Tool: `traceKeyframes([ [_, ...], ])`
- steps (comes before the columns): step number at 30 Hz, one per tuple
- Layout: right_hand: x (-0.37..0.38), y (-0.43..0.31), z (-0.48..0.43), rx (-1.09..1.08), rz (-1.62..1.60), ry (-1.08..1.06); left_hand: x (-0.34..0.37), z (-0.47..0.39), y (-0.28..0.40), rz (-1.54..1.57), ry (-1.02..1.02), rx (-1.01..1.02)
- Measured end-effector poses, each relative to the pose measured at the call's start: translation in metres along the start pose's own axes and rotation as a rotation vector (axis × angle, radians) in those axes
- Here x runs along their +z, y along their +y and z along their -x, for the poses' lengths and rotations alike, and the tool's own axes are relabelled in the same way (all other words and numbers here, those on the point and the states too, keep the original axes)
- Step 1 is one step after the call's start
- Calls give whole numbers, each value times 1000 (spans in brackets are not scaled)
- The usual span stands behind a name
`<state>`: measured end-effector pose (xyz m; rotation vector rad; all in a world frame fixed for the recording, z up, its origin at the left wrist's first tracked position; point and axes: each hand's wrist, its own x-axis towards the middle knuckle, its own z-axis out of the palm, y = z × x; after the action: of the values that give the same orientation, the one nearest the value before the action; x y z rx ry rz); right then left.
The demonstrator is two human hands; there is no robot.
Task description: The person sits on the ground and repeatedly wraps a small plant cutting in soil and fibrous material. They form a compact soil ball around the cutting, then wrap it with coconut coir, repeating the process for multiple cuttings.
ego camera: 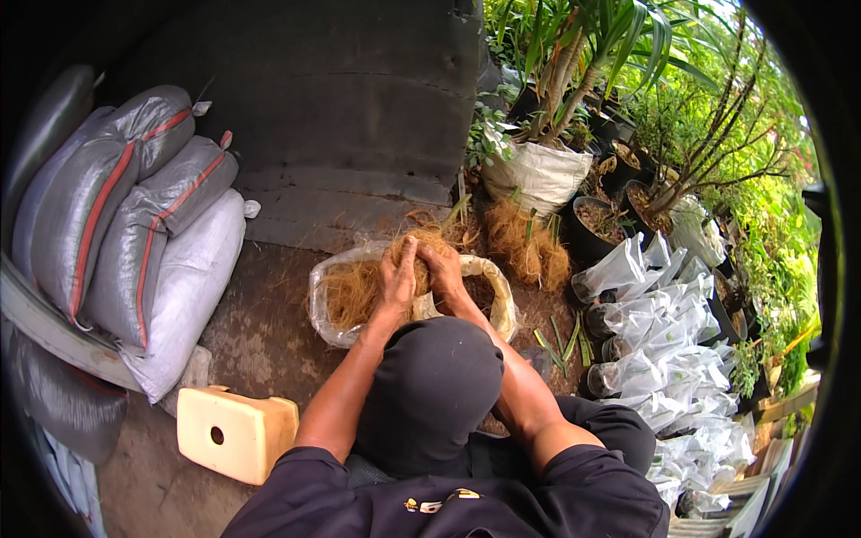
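My left hand (398,276) and my right hand (438,265) press together around a clump of brown coconut fibre (422,272), with a green stem (457,210) standing out just beyond it. Beneath my left hand sits a clear plastic bag (321,321) with its rim spread, holding loose coconut fibre (351,290). By my right forearm is a second bag with a rolled, yellowish rim (503,302); its dark contents are partly hidden. Several fibre-wrapped plant bundles (528,245) lie on the ground to the right. Cut green leaf pieces (568,339) lie nearer to me.
Filled grey sacks with red stripes (101,215) and a white sack (195,276) are piled at left. A cream plastic stool (229,434) stands near my left elbow. Rows of clear plastic planting bags (666,350), black pots (592,228) and a plant in a white sack (538,175) line the right.
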<state>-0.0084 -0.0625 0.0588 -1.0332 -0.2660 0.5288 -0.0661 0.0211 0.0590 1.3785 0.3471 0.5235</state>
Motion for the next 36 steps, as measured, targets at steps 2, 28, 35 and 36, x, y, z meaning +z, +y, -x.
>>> traceKeyframes([
  [2, 0, -3, 1, 0, -10, -112, -4, 0, 7, 84, 17, -20],
  [28, -3, -25, 0, -120, -3, -193, -9, -2, -5, 270, -148, -203],
  [35, -10, -22, -7, -153, -16, 3, 12, 16, 17, -353, -36, -113],
  [36, -9, -20, -6, -143, 18, 18, 14, 17, 18, -592, -13, -40],
])
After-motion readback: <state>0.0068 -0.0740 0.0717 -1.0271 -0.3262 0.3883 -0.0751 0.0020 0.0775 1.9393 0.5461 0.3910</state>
